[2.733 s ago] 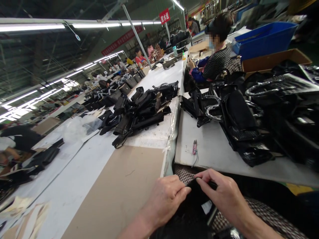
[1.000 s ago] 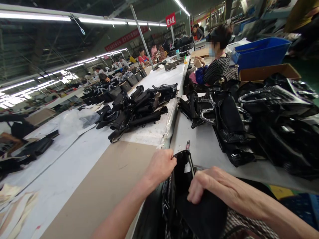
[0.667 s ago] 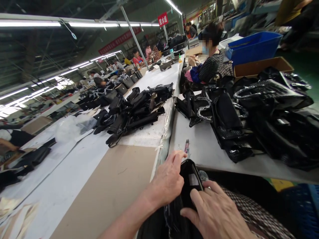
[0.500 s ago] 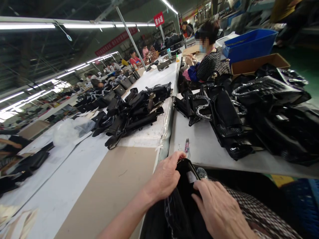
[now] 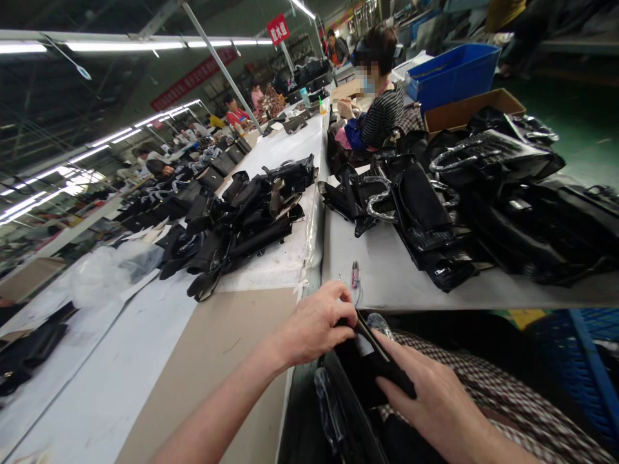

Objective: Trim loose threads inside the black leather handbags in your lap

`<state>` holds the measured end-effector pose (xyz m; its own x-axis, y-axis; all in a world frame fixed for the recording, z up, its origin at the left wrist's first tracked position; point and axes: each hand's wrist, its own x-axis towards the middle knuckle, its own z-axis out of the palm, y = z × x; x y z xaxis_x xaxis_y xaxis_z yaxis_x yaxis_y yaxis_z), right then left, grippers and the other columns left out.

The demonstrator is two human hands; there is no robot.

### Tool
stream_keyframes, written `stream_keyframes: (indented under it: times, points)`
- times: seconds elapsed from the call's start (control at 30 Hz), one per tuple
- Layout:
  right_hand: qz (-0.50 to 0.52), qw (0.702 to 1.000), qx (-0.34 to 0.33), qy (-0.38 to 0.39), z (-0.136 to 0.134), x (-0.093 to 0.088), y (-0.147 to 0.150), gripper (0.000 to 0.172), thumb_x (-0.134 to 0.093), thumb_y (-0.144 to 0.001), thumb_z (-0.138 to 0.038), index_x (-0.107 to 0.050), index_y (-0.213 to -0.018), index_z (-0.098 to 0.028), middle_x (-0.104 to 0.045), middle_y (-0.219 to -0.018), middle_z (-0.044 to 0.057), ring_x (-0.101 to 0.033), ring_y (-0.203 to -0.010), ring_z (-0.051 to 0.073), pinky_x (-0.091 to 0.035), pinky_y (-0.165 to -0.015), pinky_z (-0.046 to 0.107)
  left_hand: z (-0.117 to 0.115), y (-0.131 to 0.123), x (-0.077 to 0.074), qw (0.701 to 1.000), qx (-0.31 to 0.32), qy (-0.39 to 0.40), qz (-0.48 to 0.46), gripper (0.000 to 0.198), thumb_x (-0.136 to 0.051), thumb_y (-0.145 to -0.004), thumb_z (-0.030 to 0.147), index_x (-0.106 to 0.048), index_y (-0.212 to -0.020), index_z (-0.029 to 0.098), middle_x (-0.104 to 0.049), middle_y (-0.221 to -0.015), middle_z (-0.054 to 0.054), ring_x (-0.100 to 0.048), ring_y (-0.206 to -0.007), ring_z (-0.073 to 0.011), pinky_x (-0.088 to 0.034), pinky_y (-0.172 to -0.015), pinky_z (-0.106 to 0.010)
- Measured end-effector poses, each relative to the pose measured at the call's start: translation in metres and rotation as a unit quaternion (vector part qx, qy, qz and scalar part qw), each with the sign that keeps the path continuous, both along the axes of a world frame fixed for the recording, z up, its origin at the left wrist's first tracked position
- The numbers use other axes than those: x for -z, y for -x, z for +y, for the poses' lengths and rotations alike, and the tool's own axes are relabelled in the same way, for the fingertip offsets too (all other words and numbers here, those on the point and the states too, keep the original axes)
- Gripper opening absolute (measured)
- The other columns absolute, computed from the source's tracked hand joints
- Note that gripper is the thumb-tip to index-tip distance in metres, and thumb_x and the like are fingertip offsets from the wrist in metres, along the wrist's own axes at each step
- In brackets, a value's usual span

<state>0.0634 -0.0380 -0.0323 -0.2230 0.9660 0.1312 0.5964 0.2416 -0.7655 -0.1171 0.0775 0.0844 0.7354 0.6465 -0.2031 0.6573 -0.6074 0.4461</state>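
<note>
A black bag (image 5: 360, 361) with a plastic-wrapped side rests in my lap at the bottom centre. My left hand (image 5: 316, 322) is closed on the bag's upper edge, fingers curled over it. My right hand (image 5: 430, 399) presses on the bag's front panel, with its thumb and fingers gripping the panel's edge. A small white label (image 5: 362, 335) shows on the panel between my hands. Small pink snips (image 5: 355, 276) lie on the white table (image 5: 387, 277) just beyond my left hand.
Piles of black bags lie on the long table (image 5: 251, 212) and on the white table at right (image 5: 483, 193). A brown board (image 5: 232, 348) covers the near table. A seated person in a striped top (image 5: 377, 109) works ahead. A blue bin (image 5: 454, 74) and a cardboard box (image 5: 474, 106) stand behind.
My hands have shifted on the black bag: the left now clamps its top edge, and the right has slid onto the front panel. The view has turned a little to the right.
</note>
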Motion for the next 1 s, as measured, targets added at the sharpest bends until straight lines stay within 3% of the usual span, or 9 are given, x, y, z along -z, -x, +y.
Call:
stream_keyframes:
  times: [0.13,0.23,0.4,0.57,0.7,0.9,1.0]
  points:
    - [0.013,0.999,0.012,0.032,0.006,-0.002,-0.004,0.051,-0.051,-0.086,-0.021,-0.050,-0.137,-0.023,-0.070,-0.115,0.007,-0.069,-0.099,0.025,-0.057,-0.084,0.040,0.009,-0.005,0.009,0.996,0.083,-0.029,-0.016,0.010,-0.059,-0.085,0.010,-0.065,-0.083,0.018,-0.060,-0.124,-0.005,-0.059,-0.108,-0.0183,-0.048,-0.090,-0.029]
    - [-0.002,0.998,0.006,0.065,0.011,-0.003,-0.007,0.042,-0.050,-0.089,-0.026,-0.056,-0.130,-0.021,-0.072,-0.108,0.009,-0.070,-0.093,0.026,-0.057,-0.084,0.041,0.011,-0.007,0.018,0.993,0.101,-0.059,-0.016,0.011,-0.054,-0.089,0.012,-0.062,-0.084,0.017,-0.068,-0.114,-0.004,-0.064,-0.100,-0.0166,-0.049,-0.086,-0.027]
    - [-0.045,0.996,-0.008,0.079,0.017,0.000,-0.008,0.036,-0.044,-0.094,-0.029,-0.060,-0.126,-0.021,-0.074,-0.099,0.009,-0.072,-0.085,0.027,-0.057,-0.078,0.040,0.007,-0.004,0.031,0.990,0.067,-0.126,-0.019,0.013,-0.049,-0.092,0.017,-0.062,-0.088,0.017,-0.071,-0.100,-0.004,-0.066,-0.089,-0.0158,-0.051,-0.079,-0.027]
    - [-0.042,0.999,0.011,0.027,0.023,0.002,-0.007,0.031,-0.044,-0.096,-0.029,-0.063,-0.119,-0.024,-0.074,-0.086,0.006,-0.071,-0.076,0.023,-0.056,-0.073,0.033,0.000,-0.003,0.038,0.986,0.019,-0.161,-0.040,0.015,-0.047,-0.093,0.017,-0.061,-0.089,0.017,-0.071,-0.096,-0.004,-0.067,-0.087,-0.0160,-0.051,-0.076,-0.026]
    - [-0.018,1.000,0.008,-0.017,0.026,-0.001,-0.006,0.030,-0.037,-0.100,-0.025,-0.065,-0.108,-0.022,-0.069,-0.075,0.004,-0.067,-0.066,0.017,-0.051,-0.063,0.026,0.000,-0.003,0.041,0.985,-0.004,-0.160,-0.062,0.014,-0.049,-0.093,0.016,-0.060,-0.085,0.017,-0.071,-0.093,-0.002,-0.066,-0.085,-0.0151,-0.050,-0.075,-0.025]
    - [0.018,0.996,-0.029,-0.080,0.031,0.001,-0.004,0.034,-0.033,-0.100,-0.019,-0.061,-0.081,-0.017,-0.057,-0.066,0.002,-0.054,-0.059,0.015,-0.040,-0.056,0.027,0.000,0.002,0.043,0.986,-0.020,-0.141,-0.086,0.011,-0.053,-0.090,0.015,-0.059,-0.081,0.017,-0.070,-0.090,-0.001,-0.066,-0.083,-0.0144,-0.048,-0.073,-0.025]
    - [0.014,0.999,-0.036,-0.027,0.035,-0.005,0.002,0.029,-0.033,-0.099,-0.020,-0.062,-0.095,-0.018,-0.062,-0.073,0.003,-0.059,-0.064,0.018,-0.043,-0.060,0.029,-0.002,0.004,0.042,0.985,-0.030,-0.138,-0.100,0.013,-0.053,-0.090,0.015,-0.057,-0.078,0.017,-0.070,-0.089,0.000,-0.066,-0.082,-0.0138,-0.047,-0.072,-0.024]
